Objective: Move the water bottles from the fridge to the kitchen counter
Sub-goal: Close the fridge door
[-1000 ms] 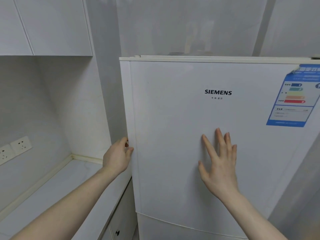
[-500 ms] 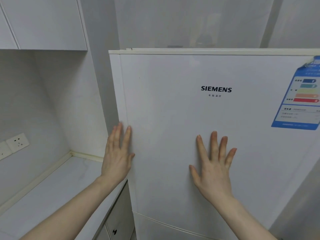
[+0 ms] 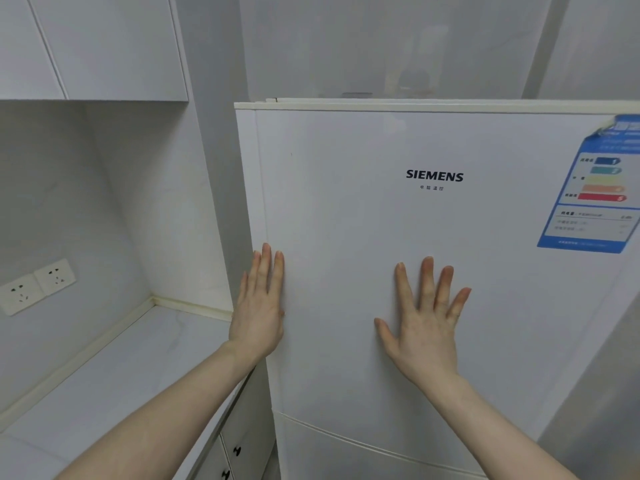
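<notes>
The white fridge (image 3: pixel 363 209) fills the right half of the head view, its upper door closed. My left hand (image 3: pixel 258 310) lies flat with straight fingers against the door's left edge. My right hand (image 3: pixel 424 323) presses flat on the middle of the door, fingers spread. No water bottles are visible; the fridge's inside is hidden. The pale kitchen counter (image 3: pixel 114 375) runs along the left, below and beside my left arm.
Two wall sockets (image 3: pixel 36 285) sit on the left wall above the counter. White upper cabinets (image 3: pixel 97 46) hang over it. Drawers with dark knobs (image 3: pixel 237 452) are under the counter. A blue energy label (image 3: pixel 595 192) is stuck on the door's right side.
My left hand let go of the door's left edge and now lies flat on the door front. My right hand stayed flat on the door. The view shifted slightly.
</notes>
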`<state>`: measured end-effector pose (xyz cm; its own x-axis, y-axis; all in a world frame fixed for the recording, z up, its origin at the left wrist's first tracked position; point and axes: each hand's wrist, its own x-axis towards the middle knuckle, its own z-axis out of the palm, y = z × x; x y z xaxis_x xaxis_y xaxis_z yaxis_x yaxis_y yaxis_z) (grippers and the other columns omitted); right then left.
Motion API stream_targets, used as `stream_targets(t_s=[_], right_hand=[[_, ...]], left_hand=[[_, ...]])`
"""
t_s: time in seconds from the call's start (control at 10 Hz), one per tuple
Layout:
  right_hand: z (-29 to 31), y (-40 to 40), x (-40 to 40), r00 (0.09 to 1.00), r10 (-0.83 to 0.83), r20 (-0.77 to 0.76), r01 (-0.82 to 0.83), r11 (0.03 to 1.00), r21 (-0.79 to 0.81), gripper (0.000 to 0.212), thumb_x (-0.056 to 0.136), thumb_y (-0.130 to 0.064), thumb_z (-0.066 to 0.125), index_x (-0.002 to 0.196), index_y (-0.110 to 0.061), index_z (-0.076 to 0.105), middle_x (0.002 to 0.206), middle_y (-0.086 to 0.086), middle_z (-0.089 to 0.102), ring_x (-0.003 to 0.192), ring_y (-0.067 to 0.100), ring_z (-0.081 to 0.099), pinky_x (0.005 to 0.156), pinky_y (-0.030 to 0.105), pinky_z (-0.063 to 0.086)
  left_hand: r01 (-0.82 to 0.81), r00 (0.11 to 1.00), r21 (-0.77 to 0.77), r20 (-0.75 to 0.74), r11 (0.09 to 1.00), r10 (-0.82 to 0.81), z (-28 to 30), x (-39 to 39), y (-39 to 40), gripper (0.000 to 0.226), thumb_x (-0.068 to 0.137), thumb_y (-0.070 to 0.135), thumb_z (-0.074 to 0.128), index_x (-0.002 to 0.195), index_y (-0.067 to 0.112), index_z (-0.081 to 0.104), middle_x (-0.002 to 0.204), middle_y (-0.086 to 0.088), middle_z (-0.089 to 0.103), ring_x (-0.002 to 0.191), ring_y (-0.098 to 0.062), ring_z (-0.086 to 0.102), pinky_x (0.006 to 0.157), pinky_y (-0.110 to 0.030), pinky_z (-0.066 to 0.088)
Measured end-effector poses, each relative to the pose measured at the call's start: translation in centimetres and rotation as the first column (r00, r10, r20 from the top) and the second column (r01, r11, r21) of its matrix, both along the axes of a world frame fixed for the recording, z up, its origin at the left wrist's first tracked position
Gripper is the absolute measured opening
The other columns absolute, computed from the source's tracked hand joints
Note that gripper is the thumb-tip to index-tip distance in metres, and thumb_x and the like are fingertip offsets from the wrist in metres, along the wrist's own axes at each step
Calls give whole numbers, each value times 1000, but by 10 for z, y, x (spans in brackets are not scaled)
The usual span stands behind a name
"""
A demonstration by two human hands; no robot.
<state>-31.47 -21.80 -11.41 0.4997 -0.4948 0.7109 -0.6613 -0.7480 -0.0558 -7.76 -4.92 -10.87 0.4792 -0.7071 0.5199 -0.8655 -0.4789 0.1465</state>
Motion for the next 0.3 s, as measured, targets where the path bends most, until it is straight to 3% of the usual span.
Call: stream_targets(t_s=[0.1,0.3], right_hand=[[0,-1,-1,999,-8,-34,9,1000,21,117,85,-51,74,166,-24,-4,172,16,-17,156,45,-20,121,67,-12],[8,27,-14,998,-11,-69,21,991,135,115,83,-45,76,167,-20,2,172,14,-20,157,44,-17,123,68,5]], left_hand=[[-11,999,47,-32,999,12,5,-3,1,122,82,-2,66,159,20,-27,165,-2,-36,157,-25,-21,128,-47,15],[99,991,194,-107,976,-80,19,-24,52,110,89,13,64,162,28,-17,168,5,-28,158,-21,-14,129,-47,8]])
